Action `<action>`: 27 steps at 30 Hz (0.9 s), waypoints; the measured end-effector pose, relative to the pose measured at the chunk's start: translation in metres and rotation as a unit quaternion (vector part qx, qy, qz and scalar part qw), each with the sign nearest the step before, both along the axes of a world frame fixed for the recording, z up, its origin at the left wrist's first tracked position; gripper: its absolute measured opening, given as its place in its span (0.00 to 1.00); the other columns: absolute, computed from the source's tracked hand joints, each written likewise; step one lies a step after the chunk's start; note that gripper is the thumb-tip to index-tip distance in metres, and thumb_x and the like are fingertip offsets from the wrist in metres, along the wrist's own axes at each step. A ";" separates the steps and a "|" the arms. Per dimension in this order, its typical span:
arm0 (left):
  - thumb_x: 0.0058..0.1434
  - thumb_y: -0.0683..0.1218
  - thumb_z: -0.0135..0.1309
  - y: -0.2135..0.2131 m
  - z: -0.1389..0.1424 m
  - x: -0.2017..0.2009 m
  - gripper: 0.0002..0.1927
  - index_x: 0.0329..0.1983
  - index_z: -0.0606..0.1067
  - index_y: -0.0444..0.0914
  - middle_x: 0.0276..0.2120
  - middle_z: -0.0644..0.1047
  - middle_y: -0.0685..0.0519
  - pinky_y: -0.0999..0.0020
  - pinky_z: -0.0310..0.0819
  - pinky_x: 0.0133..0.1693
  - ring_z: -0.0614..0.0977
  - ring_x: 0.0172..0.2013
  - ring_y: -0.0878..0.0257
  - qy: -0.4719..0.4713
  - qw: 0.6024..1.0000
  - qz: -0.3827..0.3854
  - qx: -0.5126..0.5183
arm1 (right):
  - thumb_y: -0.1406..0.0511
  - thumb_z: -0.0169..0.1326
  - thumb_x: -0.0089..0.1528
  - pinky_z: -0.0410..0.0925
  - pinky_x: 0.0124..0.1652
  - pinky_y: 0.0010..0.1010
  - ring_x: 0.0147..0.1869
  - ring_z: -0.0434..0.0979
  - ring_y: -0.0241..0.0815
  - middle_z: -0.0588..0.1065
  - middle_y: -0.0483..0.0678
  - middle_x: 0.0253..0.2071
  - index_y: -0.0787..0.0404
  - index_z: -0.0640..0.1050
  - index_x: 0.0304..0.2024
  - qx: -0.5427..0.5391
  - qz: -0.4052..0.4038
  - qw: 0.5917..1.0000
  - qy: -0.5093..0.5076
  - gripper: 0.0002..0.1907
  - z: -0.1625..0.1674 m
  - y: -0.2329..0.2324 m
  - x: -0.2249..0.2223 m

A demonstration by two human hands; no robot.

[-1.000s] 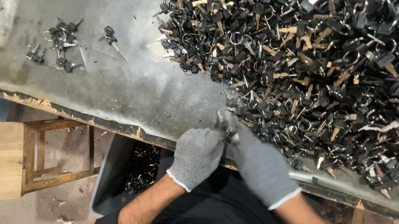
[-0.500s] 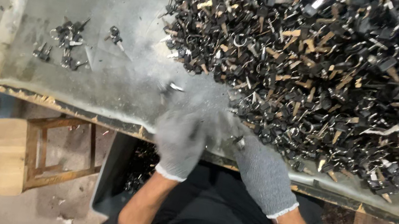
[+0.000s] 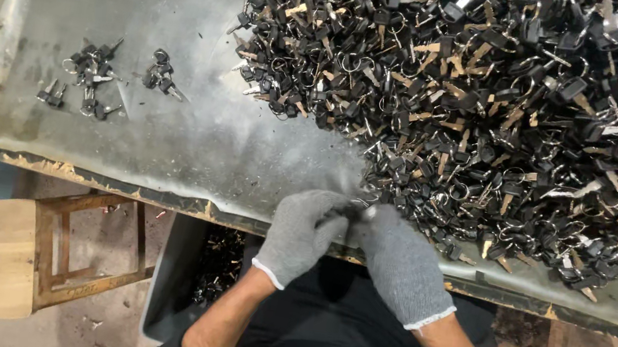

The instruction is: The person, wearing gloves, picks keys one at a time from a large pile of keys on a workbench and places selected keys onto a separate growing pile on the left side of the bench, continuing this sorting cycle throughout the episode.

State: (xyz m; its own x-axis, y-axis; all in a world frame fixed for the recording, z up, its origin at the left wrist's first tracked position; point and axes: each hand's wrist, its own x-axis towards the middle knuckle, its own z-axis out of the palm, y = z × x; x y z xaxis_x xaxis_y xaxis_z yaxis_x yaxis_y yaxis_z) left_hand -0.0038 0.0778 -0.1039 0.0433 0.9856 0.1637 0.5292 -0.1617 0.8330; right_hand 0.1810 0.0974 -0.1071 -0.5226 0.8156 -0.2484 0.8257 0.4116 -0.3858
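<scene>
Both hands, left (image 3: 299,232) and right (image 3: 399,260), wear grey knit gloves, each grip pinched on a small key piece (image 3: 356,212) at lower centre, over the worktop (image 3: 167,153) edge. A heap of black-headed keys (image 3: 496,103) fills the upper right; dull grey sheeting lies bare at centre left.

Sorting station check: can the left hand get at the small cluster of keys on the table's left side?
Probably yes: the left hand is at the table's near edge, and bare table lies between it and the small cluster of keys.

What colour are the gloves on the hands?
Grey knit with white cuffs on the left hand and right hand, head view.
</scene>
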 end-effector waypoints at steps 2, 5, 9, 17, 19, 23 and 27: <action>0.57 0.42 0.59 0.002 0.000 -0.004 0.12 0.45 0.80 0.38 0.35 0.82 0.45 0.52 0.77 0.41 0.85 0.37 0.46 0.061 0.997 0.018 -0.049 | 0.64 0.54 0.62 0.72 0.38 0.51 0.39 0.80 0.60 0.78 0.60 0.37 0.61 0.71 0.56 -0.011 -0.049 0.998 0.050 0.20 -0.003 -0.001 -0.001; 0.55 0.43 0.60 0.006 -0.002 -0.009 0.18 0.50 0.77 0.37 0.33 0.82 0.45 0.48 0.74 0.39 0.83 0.36 0.43 0.114 0.985 0.040 -0.121 | 0.64 0.56 0.59 0.72 0.35 0.52 0.35 0.80 0.62 0.78 0.61 0.34 0.66 0.70 0.59 0.021 -0.045 0.993 0.112 0.27 -0.003 0.002 -0.003; 0.55 0.42 0.58 0.004 -0.010 -0.011 0.10 0.40 0.79 0.39 0.34 0.81 0.46 0.49 0.73 0.42 0.83 0.40 0.45 0.134 0.988 0.004 -0.072 | 0.59 0.52 0.67 0.72 0.30 0.49 0.31 0.81 0.61 0.79 0.60 0.27 0.63 0.70 0.48 -0.110 -0.073 0.987 0.087 0.15 0.000 0.013 -0.009; 0.57 0.42 0.55 0.005 -0.023 -0.009 0.09 0.41 0.79 0.37 0.34 0.80 0.46 0.48 0.70 0.43 0.81 0.39 0.45 0.184 0.983 -0.021 -0.015 | 0.65 0.52 0.63 0.74 0.25 0.39 0.28 0.82 0.50 0.77 0.51 0.30 0.61 0.71 0.45 0.140 0.024 0.986 -0.088 0.10 -0.004 0.003 -0.022; 0.57 0.42 0.55 0.009 -0.024 -0.012 0.07 0.38 0.79 0.37 0.34 0.80 0.45 0.47 0.71 0.43 0.81 0.39 0.44 0.187 0.982 -0.032 -0.022 | 0.65 0.53 0.61 0.74 0.24 0.36 0.28 0.82 0.47 0.75 0.50 0.31 0.61 0.71 0.45 0.172 0.048 0.981 -0.075 0.11 -0.006 0.006 -0.017; 0.60 0.42 0.52 0.017 -0.029 -0.016 0.05 0.36 0.78 0.38 0.32 0.79 0.43 0.45 0.72 0.42 0.81 0.36 0.42 0.226 0.969 -0.067 -0.071 | 0.62 0.54 0.61 0.72 0.21 0.34 0.27 0.80 0.45 0.72 0.49 0.30 0.61 0.72 0.43 0.257 0.080 0.962 -0.042 0.11 -0.009 0.013 -0.011; 0.61 0.41 0.52 0.015 -0.034 -0.014 0.05 0.35 0.77 0.37 0.32 0.79 0.41 0.46 0.72 0.42 0.80 0.35 0.42 0.250 0.963 -0.076 -0.060 | 0.64 0.52 0.63 0.74 0.22 0.31 0.25 0.81 0.41 0.73 0.47 0.30 0.59 0.72 0.42 0.238 0.052 0.953 -0.180 0.07 -0.009 -0.001 -0.024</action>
State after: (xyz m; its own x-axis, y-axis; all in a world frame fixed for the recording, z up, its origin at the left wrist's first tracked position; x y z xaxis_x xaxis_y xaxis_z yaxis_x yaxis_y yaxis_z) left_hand -0.0174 0.0924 -0.1376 0.2330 0.9720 -0.0297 0.8469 -0.1878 0.4975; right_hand 0.1568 0.0965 -0.1162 -0.5574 0.8292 -0.0418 0.8146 0.5560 0.1654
